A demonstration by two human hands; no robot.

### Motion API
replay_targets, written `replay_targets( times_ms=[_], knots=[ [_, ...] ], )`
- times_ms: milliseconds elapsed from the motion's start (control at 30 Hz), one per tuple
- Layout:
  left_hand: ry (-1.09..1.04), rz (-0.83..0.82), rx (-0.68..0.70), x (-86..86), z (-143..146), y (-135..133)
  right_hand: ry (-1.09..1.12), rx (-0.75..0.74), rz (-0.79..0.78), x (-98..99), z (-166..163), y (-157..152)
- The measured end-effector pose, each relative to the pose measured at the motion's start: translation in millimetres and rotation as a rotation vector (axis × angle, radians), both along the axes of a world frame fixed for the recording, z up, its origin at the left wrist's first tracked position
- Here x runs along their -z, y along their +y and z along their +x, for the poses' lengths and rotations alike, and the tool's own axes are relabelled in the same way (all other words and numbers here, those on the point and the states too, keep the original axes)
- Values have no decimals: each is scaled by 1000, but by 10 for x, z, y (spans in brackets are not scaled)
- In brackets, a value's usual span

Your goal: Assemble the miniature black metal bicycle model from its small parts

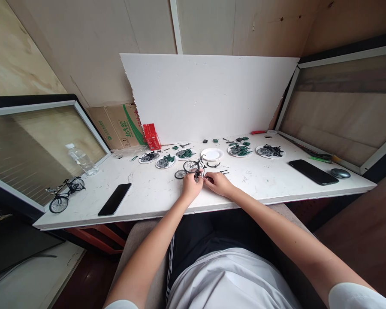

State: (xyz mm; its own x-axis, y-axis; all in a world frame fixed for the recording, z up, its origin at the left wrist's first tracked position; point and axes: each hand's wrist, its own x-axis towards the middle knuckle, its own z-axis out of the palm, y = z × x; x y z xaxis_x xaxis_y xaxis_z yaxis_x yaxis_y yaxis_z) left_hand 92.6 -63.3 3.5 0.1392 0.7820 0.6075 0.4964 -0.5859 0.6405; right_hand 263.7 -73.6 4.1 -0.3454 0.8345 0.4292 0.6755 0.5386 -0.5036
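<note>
At the middle of the table's front part, my left hand (192,188) is closed on a small black model bicycle (191,166), its fingers gripping the lower frame. My right hand (219,184) meets it from the right, fingertips pinched at the same model; whatever lies between them is too small to name. A loose toy wheel (180,174) lies just left of the model. Behind my right hand rest a curved black part (213,165) and a few thin black pieces (224,172).
Paper plates with black and green plastic parts (166,161) (239,150) (270,151) line the back, around a bare plate (212,154). A finished-looking model bicycle (64,195), bottle (82,159) and phone (115,199) are left; another phone (313,172) and mouse (340,173) are right.
</note>
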Motion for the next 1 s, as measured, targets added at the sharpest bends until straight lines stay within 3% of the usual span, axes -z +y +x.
replay_targets(
  times_ms=[1000],
  knots=[
    [1, -1, -1, 10, -3, 11, -14, -11, 12, 0, -1, -1]
  ],
)
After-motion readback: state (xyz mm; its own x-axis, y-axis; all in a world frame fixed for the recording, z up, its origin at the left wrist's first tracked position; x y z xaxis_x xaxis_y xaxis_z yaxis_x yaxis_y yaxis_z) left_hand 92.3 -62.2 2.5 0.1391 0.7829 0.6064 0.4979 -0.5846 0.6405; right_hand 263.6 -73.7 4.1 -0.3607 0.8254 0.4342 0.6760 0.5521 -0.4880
